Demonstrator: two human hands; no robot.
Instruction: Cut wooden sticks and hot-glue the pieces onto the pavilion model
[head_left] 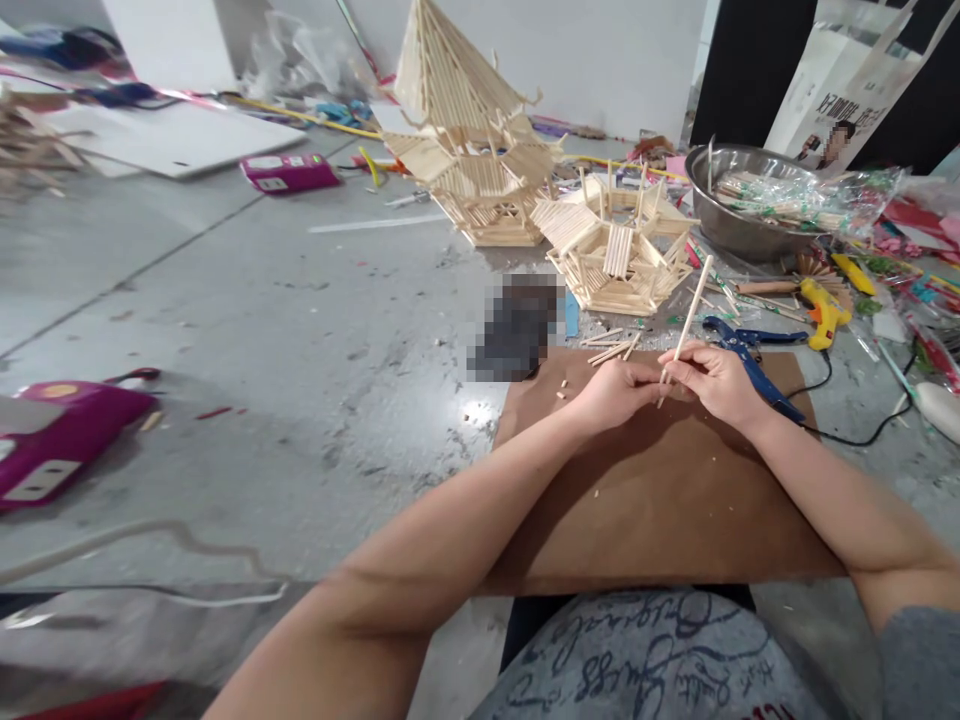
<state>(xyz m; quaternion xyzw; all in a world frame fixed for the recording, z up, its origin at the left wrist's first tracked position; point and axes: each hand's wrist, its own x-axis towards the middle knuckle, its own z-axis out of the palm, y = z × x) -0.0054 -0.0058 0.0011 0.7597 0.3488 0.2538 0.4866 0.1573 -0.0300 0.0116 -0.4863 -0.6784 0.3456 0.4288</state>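
Both my hands meet over a brown cardboard sheet (645, 500) on the floor. My right hand (716, 380) pinches a long thin wooden stick (691, 305) that points up and away. My left hand (619, 392) touches the stick's lower end with closed fingers. Several short cut sticks (611, 350) lie just beyond my left hand. A low, partly built stick structure (619, 255) stands behind the cardboard, and a taller stick pagoda (469, 130) stands further back.
A blue cutter (746, 355) and a yellow glue gun (825, 310) with a black cord lie right of my hands. A metal bowl (731, 225) holds wrapped sticks. Magenta boxes (64, 430) lie at the left. A white board (176, 140) lies at the far left.
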